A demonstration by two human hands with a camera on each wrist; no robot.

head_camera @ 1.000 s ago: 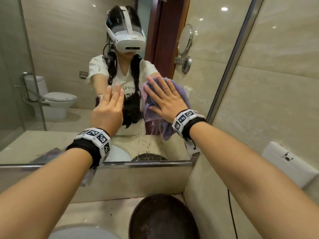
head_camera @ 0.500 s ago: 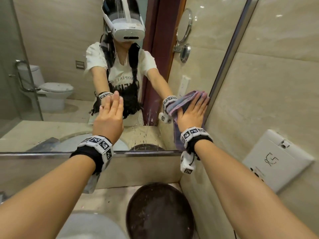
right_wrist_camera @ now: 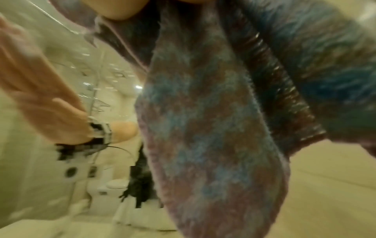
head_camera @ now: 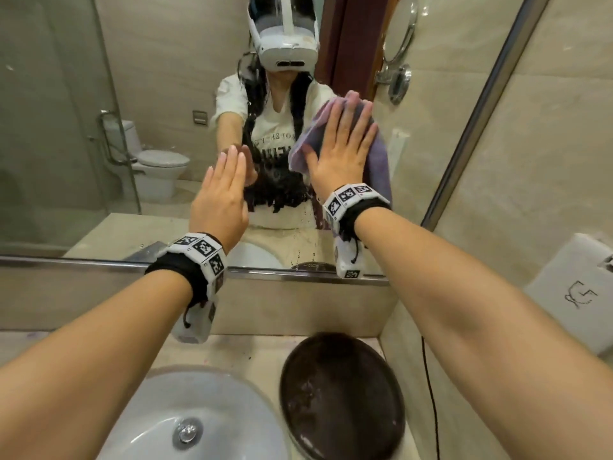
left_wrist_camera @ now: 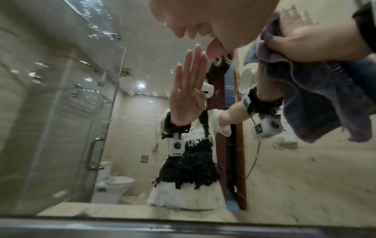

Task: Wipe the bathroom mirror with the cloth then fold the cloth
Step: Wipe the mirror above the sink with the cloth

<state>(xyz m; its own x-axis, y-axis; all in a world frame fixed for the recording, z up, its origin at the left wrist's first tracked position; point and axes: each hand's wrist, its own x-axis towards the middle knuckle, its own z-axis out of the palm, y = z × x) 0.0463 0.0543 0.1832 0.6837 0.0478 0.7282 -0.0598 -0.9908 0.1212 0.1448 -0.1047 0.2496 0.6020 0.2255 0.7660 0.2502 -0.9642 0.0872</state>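
The bathroom mirror fills the wall ahead, with water drops low on the glass. My right hand lies flat with spread fingers on a purple-blue cloth, pressing it against the mirror right of centre. The cloth's lower part hangs loose below the palm and fills the blurred right wrist view. My left hand is held upright with straight fingers, its tips against the glass left of the cloth, holding nothing. Its reflection shows an open palm.
Below the mirror runs a beige counter with a white sink basin and a dark round tray. A tiled wall closes the right side, carrying a white box and a black cable. The mirror reflects a toilet and a glass shower.
My right hand swept the cloth out to the mirror's right edge, then back left and higher. The left hand stayed against the glass. The view tilted down toward the sink.
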